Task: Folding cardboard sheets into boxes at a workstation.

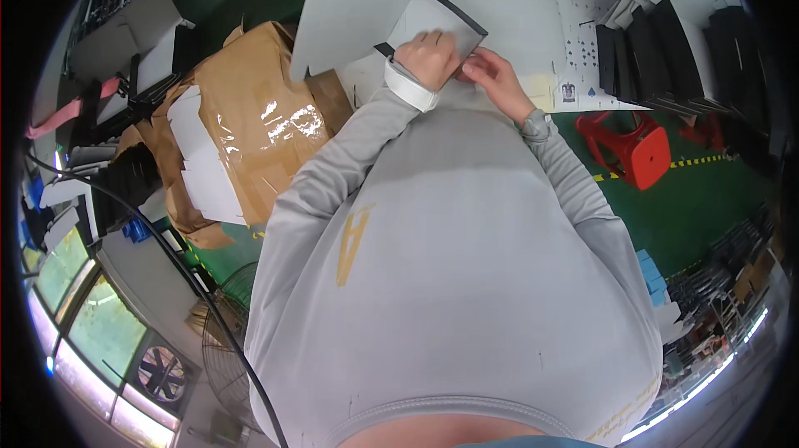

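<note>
A partly folded cardboard box [406,25], white inside with black outer edges, lies on the table in front of me. Its large white lid flap [348,19] stands out to the left, with a notched upper edge. My left hand [429,59], with a white band at the wrist, is closed with curled fingers at the box's near side; its fingertips are partly hidden. At the near right corner, my right hand [493,80] grips the box's edge between thumb and bent fingers.
White sheets [516,23] and a sheet with playing-card prints [580,48] cover the table. Stacked black and white box blanks [657,48] stand at the right. A taped brown carton [258,107] sits at left, and a red stool [637,152] stands on the green floor.
</note>
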Available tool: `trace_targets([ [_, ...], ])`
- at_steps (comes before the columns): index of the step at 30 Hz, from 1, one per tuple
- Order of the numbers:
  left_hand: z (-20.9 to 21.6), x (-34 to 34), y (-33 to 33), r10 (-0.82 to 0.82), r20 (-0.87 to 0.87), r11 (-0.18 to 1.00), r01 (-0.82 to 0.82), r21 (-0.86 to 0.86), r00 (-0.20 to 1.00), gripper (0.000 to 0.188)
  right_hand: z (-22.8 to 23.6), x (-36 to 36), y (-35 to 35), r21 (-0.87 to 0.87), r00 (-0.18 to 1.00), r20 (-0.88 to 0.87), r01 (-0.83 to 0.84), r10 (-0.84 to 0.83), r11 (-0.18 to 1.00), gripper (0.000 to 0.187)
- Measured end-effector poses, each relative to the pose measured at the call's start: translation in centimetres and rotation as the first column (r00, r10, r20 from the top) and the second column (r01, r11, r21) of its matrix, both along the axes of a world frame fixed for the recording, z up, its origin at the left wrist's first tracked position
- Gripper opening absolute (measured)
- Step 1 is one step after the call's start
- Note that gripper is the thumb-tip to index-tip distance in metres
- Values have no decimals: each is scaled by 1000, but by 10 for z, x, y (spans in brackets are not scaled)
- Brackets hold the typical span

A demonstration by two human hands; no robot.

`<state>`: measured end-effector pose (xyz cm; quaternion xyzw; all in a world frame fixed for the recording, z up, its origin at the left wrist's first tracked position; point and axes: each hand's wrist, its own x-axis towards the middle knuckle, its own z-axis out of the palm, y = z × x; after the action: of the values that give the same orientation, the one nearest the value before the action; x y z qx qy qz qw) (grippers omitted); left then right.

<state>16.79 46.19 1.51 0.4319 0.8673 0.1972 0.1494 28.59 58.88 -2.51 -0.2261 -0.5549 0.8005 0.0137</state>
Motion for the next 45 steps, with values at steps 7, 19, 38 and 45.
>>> trace_targets([
  [7,-47,-60,52,-384,-304,914,406,13,872,45,-27,-6,15,105,993,42,-118,114,987,23],
  [19,-106,-55,43,-423,-22,869,412,275,906,26,-31,-12,17,86,996,-47,81,-78,993,35],
  [38,-109,-33,46,-471,-324,876,479,-59,821,10,-18,-39,36,832,916,381,-398,124,387,20],
  [45,-125,-47,21,-252,-578,961,273,-53,776,11,-40,-54,27,920,868,392,-369,306,-135,11],
])
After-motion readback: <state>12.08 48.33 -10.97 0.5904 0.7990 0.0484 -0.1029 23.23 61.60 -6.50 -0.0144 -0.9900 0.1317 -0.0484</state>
